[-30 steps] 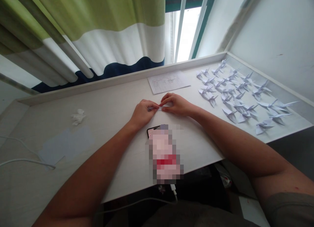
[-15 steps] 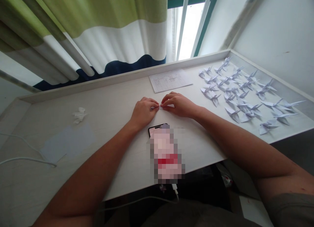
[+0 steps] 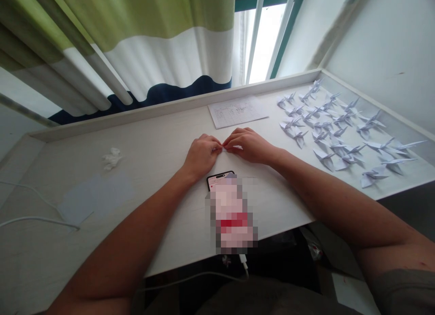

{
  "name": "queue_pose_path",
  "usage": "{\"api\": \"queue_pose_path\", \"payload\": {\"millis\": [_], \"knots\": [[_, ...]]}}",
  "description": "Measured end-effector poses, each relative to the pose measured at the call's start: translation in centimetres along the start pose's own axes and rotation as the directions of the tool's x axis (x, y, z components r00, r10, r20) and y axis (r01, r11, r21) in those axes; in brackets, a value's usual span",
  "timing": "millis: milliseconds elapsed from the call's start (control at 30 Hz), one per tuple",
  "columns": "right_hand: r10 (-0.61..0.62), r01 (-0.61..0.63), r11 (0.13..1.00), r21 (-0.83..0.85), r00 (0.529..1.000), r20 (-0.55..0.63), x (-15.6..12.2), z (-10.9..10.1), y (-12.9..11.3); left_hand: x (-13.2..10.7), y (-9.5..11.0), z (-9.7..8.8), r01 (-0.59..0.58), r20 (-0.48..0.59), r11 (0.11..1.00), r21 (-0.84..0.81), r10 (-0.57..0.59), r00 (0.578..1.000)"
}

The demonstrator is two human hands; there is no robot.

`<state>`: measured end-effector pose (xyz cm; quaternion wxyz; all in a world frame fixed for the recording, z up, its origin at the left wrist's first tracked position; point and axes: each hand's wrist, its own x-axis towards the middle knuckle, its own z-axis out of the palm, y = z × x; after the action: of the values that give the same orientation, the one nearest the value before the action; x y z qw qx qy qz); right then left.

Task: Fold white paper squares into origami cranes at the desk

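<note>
My fingertips are changing only slightly: compared with a second ago, my right hand is bringing its tips closer against those of my left hand, and less of the paper is showing between them. Both hands are closing in a pinch on that small white piece, which is lying low over the middle of the desk, between the far edge and the phone at the near edge. I am judging that I am working a fine fold, since neither hand is letting go or travelling; the crease itself is staying too small and hidden to read.

Around this, nothing is moving on the surface; the slight shift in framing is coming from my head. The cranes are filling the right end up to the far right corner, the form is lying near the far edge, and the blank sheets are resting toward the left end.
</note>
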<state>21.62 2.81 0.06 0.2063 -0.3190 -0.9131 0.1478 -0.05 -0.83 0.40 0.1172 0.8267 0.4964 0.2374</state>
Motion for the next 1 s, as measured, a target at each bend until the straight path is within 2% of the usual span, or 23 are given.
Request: {"api": "queue_pose_path", "payload": {"millis": [467,700,1000], "knots": [[0.055,-0.055,0.998,0.021,0.998,-0.004,0.0,-0.2,-0.2,-0.2,0.2,-0.5,0.061,0.020,0.994,0.085,-0.063,0.998],[0.061,-0.060,0.998,-0.015,0.998,0.006,0.1,-0.2,-0.2,0.0,0.8,-1.1,0.015,0.091,0.975,0.221,-0.036,0.995],[0.075,-0.075,0.996,-0.054,0.997,-0.005,0.0,-0.2,-0.4,-0.4,1.8,-1.5,0.039,0.028,0.938,0.345,-0.052,0.998]]}}
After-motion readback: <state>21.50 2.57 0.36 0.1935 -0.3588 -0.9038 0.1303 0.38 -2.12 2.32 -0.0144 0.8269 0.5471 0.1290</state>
